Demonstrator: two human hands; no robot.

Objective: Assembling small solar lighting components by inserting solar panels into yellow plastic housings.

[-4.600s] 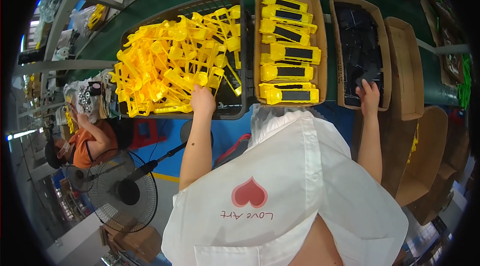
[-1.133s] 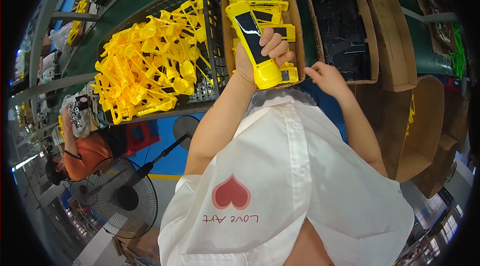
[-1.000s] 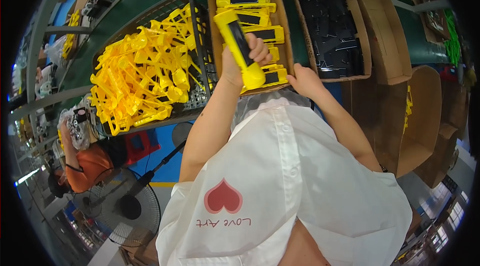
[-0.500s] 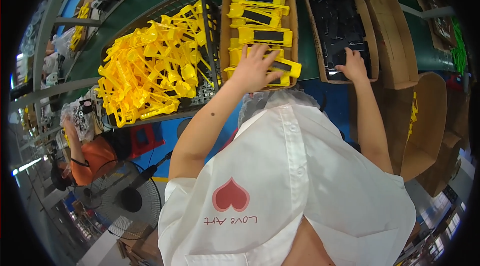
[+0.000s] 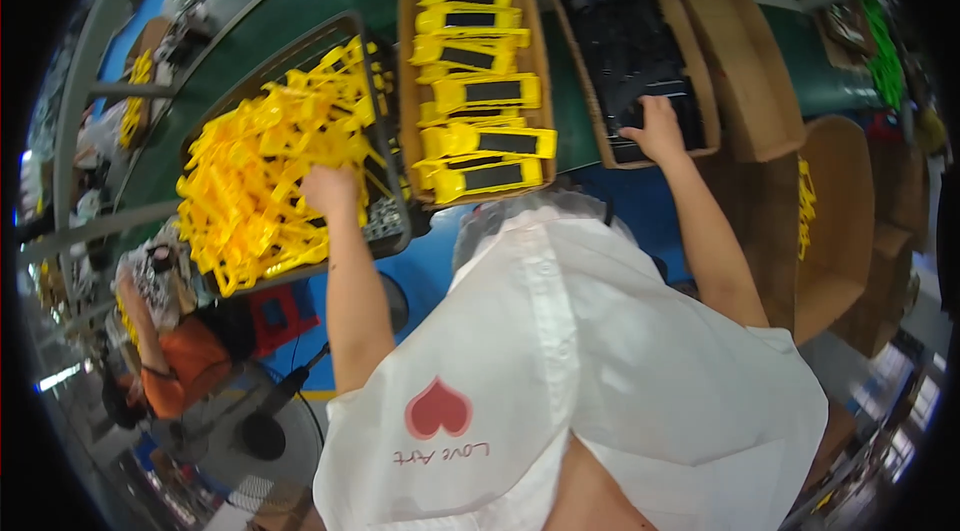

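Observation:
My left hand (image 5: pixel 330 193) reaches into a dark plastic basket (image 5: pixel 398 231) heaped with yellow plastic parts (image 5: pixel 260 161). Its fingertips are blurred among the parts, so I cannot see whether they grip one. My right hand (image 5: pixel 660 136) is at the near end of a cardboard box (image 5: pixel 622 163) of flat black pieces (image 5: pixel 620 41). Its thumb and fingers are bent around the edge of a black flat piece (image 5: pixel 632 117). Between the two hands stands another cardboard box (image 5: pixel 408 31) holding yellow parts with black panels (image 5: pixel 490 91), stacked in a column.
To the right of the black pieces lies a shallow cardboard box (image 5: pixel 740 61) on the green table (image 5: pixel 570 81). A larger carton (image 5: pixel 835 231) stands at the right with yellow parts inside. A fan (image 5: pixel 265 436) and a person in orange (image 5: pixel 185 366) are at lower left.
My left hand has left the yellow part with a black panel in the middle box and moved left into the basket. My right hand stays at the black pieces. The view has shifted.

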